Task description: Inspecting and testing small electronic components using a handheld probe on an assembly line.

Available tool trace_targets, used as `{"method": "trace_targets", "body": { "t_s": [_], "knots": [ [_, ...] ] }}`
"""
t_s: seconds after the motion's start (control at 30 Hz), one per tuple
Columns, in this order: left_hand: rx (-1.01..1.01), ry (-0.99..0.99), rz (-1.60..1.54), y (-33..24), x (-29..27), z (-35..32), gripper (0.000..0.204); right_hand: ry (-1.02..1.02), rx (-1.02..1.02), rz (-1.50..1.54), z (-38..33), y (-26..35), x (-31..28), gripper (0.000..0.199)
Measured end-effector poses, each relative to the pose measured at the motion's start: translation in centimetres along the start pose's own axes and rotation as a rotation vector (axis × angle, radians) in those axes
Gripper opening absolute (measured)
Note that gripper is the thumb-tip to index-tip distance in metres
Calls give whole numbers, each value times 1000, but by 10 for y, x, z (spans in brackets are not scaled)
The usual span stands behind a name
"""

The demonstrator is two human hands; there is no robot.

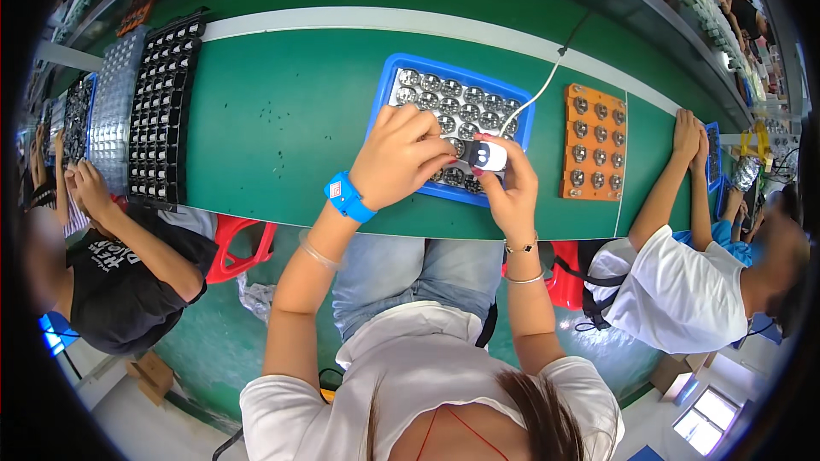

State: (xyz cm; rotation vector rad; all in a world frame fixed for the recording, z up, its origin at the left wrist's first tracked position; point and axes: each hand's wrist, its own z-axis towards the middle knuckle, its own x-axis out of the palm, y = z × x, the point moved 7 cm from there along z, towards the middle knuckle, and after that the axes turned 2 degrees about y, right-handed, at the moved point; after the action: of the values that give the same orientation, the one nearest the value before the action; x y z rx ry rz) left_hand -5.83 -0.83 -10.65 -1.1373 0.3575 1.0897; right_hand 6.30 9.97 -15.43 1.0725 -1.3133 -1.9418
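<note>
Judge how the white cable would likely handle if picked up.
The white cable probably bends easily, since it runs in a loose curve. It looks light, being thin. Lifting it might tug the white-and-black piece in the right hand, toward which it leads.

A factory workshop: workers [141, 260] are sitting left and right along a green bench [273, 137], and trays [384, 90] are holding rows of parts [469, 112].
</note>
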Motion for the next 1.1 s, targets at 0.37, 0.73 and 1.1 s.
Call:
{"method": "trace_targets", "body": {
  "t_s": [0.37,0.73,1.1],
  "knots": [
    [-29,36,43,21,11,3,10,-172,87,191,11,-4,-22,36],
    [-2,-15,30,12,6,15,8,-2,1,-102,29,10,-6,38],
    [26,50,87,24,20,11,10,-243,9,169,26,-5,-34,36]
  ]
}}
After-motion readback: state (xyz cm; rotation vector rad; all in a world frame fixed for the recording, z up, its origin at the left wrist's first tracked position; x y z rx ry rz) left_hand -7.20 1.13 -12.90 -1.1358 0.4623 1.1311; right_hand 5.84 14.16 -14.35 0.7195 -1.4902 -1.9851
